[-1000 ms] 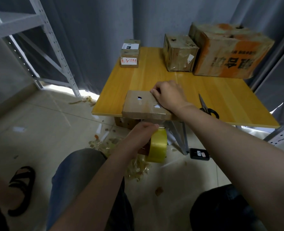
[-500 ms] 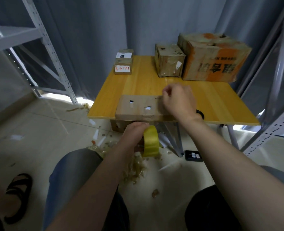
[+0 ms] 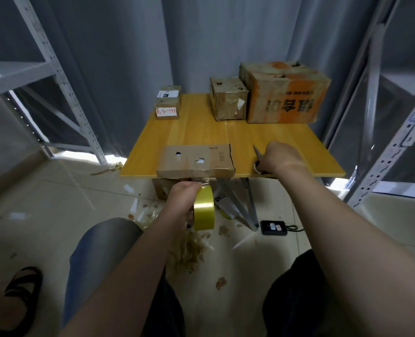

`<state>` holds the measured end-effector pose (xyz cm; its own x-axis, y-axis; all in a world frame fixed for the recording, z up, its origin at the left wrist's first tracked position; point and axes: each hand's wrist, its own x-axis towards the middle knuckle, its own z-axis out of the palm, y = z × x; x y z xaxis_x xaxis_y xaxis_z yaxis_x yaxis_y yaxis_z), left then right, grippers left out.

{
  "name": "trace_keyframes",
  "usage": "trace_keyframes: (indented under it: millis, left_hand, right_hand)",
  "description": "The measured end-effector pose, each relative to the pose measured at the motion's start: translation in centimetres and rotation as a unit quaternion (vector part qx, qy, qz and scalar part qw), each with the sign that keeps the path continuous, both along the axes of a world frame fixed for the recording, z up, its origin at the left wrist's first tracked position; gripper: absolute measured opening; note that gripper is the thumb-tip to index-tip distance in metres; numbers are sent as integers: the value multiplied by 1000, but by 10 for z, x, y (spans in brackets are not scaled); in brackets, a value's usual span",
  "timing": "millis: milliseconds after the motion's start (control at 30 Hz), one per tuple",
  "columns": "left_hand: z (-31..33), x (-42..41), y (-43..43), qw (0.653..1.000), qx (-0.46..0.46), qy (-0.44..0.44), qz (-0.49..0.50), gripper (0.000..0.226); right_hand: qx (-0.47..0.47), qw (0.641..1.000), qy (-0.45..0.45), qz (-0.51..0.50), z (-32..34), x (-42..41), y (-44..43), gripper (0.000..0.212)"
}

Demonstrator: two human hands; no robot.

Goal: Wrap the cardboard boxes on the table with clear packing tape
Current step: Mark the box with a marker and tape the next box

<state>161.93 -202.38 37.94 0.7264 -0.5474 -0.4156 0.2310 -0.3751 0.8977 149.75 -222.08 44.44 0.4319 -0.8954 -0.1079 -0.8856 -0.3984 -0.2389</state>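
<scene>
A flat cardboard box [image 3: 196,160] with two small holes in its top lies at the front edge of the yellow table [image 3: 226,135]. Just below that edge my left hand [image 3: 183,199] grips a yellowish roll of packing tape [image 3: 203,211], and a strip of tape runs from the roll up to the box's front face. To the right of the box my right hand [image 3: 278,158] rests on the scissors [image 3: 257,154], fingers curled over the handles; only the blade tip and part of a handle show.
Three more boxes stand at the back of the table: a small stacked one [image 3: 168,103], a medium one [image 3: 228,98] and a large orange-printed one [image 3: 284,93]. Metal shelving flanks both sides. Tape scraps [image 3: 189,249] and a black device [image 3: 273,227] lie on the floor.
My right hand has left the top of the flat box and moved right onto the scissors. My left hand stays below the table edge with the tape roll.
</scene>
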Motion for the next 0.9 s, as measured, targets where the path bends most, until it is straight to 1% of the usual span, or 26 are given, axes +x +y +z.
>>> trace_keyframes:
  millis: [67, 133, 233, 300, 367, 433, 500, 533, 567, 633, 700, 733, 767, 800, 833, 900]
  left_hand:
    - [2, -1, -1, 1000, 6, 8, 0, 18]
    - [1, -2, -2, 1000, 9, 14, 3, 21]
    - [3, -3, -3, 1000, 4, 24, 6, 12]
    - [5, -4, -3, 1000, 6, 21, 6, 10]
    - [5, -3, -3, 1000, 12, 14, 9, 13]
    - [7, -4, -1, 1000, 20, 17, 11, 13]
    - [9, -3, 0, 999, 27, 28, 15, 19]
    - [10, -3, 0, 999, 28, 34, 12, 22]
    - [11, -2, 0, 999, 29, 36, 7, 23]
    - [13, -1, 1, 999, 37, 30, 0, 23]
    - [11, 2, 1, 999, 41, 21, -10, 23]
    - [11, 2, 1, 999, 40, 18, -16, 23]
    - [10, 3, 1, 999, 36, 16, -18, 24]
    - [9, 4, 2, 999, 37, 15, -17, 24]
    - [8, 6, 2, 999, 39, 12, -15, 23]
    - [9, 6, 3, 999, 35, 2, -15, 15]
  right_hand:
    - [-13, 1000, 18, -19, -2, -4, 4, 28]
    - [-10, 999, 30, -30, -3, -6, 8, 31]
    - [-2, 999, 16, -33, -5, -9, 7, 32]
    - [-10, 1000, 2, -28, -4, -10, 6, 34]
    - [4, 998, -55, -9, -3, -5, 6, 37]
    - [43, 985, -165, 15, -1, 8, 9, 37]
    - [105, 951, -287, 41, -1, 27, 17, 33]
    - [155, 925, -342, 56, 0, 37, 24, 29]
    - [217, 892, -390, 77, 0, 46, 32, 22]
    - [335, 811, -459, 141, -2, 65, 48, 12]
    - [421, 731, -505, 181, -5, 84, 57, 8]
    - [448, 704, -519, 184, -7, 94, 60, 8]
    - [468, 686, -527, 180, -8, 103, 62, 8]
    - [480, 678, -528, 175, -11, 111, 64, 8]
    - [485, 680, -522, 174, -13, 117, 64, 8]
    - [472, 704, -498, 184, -19, 127, 63, 7]
